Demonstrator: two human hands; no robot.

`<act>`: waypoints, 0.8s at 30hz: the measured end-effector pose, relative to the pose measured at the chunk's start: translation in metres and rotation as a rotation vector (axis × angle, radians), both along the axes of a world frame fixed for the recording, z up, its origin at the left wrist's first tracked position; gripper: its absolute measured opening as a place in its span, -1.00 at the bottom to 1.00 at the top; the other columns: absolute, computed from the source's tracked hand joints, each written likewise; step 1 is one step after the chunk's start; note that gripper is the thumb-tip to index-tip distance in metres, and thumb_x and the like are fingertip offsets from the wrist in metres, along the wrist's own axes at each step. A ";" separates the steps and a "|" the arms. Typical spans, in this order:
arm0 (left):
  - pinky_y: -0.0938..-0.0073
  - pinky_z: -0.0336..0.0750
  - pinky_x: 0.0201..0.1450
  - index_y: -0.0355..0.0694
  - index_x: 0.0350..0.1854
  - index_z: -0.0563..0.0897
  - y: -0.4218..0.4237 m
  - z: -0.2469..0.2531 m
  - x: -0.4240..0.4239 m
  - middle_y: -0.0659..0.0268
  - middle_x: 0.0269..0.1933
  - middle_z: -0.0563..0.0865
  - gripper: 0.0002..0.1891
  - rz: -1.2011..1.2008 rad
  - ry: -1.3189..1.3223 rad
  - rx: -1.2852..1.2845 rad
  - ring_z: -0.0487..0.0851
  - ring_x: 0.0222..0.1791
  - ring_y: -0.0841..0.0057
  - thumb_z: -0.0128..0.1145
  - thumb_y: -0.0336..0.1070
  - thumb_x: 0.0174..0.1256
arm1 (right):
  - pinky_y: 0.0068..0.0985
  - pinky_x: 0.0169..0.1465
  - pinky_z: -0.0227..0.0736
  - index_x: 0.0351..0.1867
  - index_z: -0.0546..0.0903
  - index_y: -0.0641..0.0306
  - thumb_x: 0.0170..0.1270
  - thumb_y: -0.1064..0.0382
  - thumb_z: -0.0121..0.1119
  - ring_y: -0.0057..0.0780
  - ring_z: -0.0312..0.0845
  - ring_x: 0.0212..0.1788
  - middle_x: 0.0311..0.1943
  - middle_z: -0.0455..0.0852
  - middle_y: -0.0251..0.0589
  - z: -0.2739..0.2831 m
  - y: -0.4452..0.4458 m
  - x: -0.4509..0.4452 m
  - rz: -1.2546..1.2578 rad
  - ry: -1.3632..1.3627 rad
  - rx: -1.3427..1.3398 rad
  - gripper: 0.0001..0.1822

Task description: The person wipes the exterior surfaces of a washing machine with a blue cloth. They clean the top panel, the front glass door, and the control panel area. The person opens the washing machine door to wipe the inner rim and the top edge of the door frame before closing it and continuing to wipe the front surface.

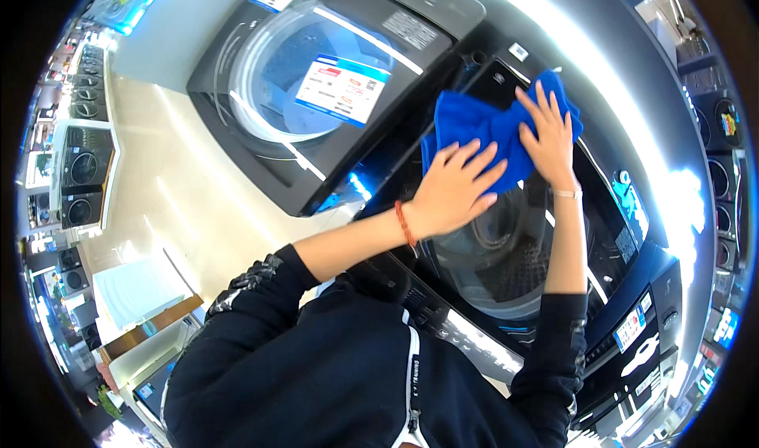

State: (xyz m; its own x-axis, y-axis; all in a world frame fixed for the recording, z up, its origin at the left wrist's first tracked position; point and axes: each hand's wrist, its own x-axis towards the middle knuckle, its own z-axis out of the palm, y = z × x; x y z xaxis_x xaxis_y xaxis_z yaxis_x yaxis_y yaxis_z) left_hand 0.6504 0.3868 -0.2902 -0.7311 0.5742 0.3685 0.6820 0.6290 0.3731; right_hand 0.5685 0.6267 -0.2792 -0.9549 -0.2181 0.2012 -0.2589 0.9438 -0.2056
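A blue cloth [483, 119], bunched in folds, lies over the far part of a black top-loading washing machine [599, 211] with a dark see-through lid [504, 258]. My left hand [453, 193] rests with spread fingers on the cloth's near edge; a red braided bracelet circles that wrist. On the cloth's right part lies my right hand [548, 134], palm down and fingers apart, with a thin light band at the wrist. Neither hand's fingers curl around the cloth. The folds hide part of the machine's top. Along its near side runs a control panel [439, 314].
To the left stands a grey top-loading washer [207, 72] with a printed sign [344, 89] on its round lid. A narrow gap separates the two machines. A lit wall ledge [593, 69] curves along the right. Another dark appliance [637, 323] stands at the lower right.
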 end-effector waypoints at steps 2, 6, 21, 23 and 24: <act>0.13 0.32 0.33 0.04 0.45 0.58 -0.019 -0.002 0.023 0.21 0.47 0.54 -0.45 -0.044 -0.010 0.008 0.46 0.39 0.23 0.22 0.03 0.45 | 0.27 0.63 -0.24 0.51 0.51 -0.35 0.29 0.11 0.16 0.07 0.02 0.69 0.66 0.24 -0.16 0.002 -0.023 0.029 0.034 -0.035 -0.022 -0.32; 0.27 0.37 0.08 0.10 0.37 0.66 -0.060 0.014 0.069 0.29 0.38 0.63 -0.50 -0.132 -0.086 -0.074 0.51 0.18 0.35 0.29 -0.02 0.38 | 0.26 0.65 -0.31 0.46 0.57 -0.29 0.16 0.14 0.17 0.08 0.02 0.69 0.65 0.27 -0.17 0.002 -0.069 0.098 0.073 -0.103 -0.077 -0.28; 0.17 0.56 0.20 -0.21 0.19 0.71 -0.212 0.031 -0.032 0.08 0.04 0.78 -0.68 0.065 -0.007 0.086 0.69 0.08 0.09 0.17 -0.32 0.45 | 0.23 0.64 -0.29 0.54 0.48 -0.20 0.20 0.14 0.20 0.15 0.00 0.68 0.65 0.23 -0.06 -0.005 -0.204 0.291 -0.382 -0.145 -0.155 -0.24; 0.18 0.55 0.22 -0.22 0.21 0.70 -0.207 0.027 -0.040 0.09 0.09 0.77 -0.67 0.004 -0.053 0.143 0.69 0.11 0.09 0.16 -0.34 0.45 | 0.24 0.62 -0.21 0.47 0.56 -0.17 0.18 0.11 0.24 0.10 0.07 0.66 0.63 0.29 -0.10 -0.008 -0.207 0.292 -0.427 -0.066 -0.156 -0.29; 0.24 0.53 0.31 -0.24 0.23 0.71 -0.197 0.035 -0.032 0.07 0.20 0.76 -0.65 -0.042 -0.206 0.181 0.68 0.21 0.11 0.15 -0.40 0.45 | 0.25 0.61 -0.17 0.43 0.60 -0.15 0.18 0.09 0.26 0.08 0.11 0.66 0.62 0.31 -0.11 -0.011 -0.209 0.293 -0.453 -0.034 -0.160 -0.32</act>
State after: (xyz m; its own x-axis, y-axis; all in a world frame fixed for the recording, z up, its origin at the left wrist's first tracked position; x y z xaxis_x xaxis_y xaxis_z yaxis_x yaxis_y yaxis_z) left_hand 0.6183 0.1893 -0.2548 -0.7783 0.5438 0.3138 0.6040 0.5123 0.6105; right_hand 0.8611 0.4179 -0.2906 -0.9534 0.2525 0.1653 0.1803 0.9157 -0.3591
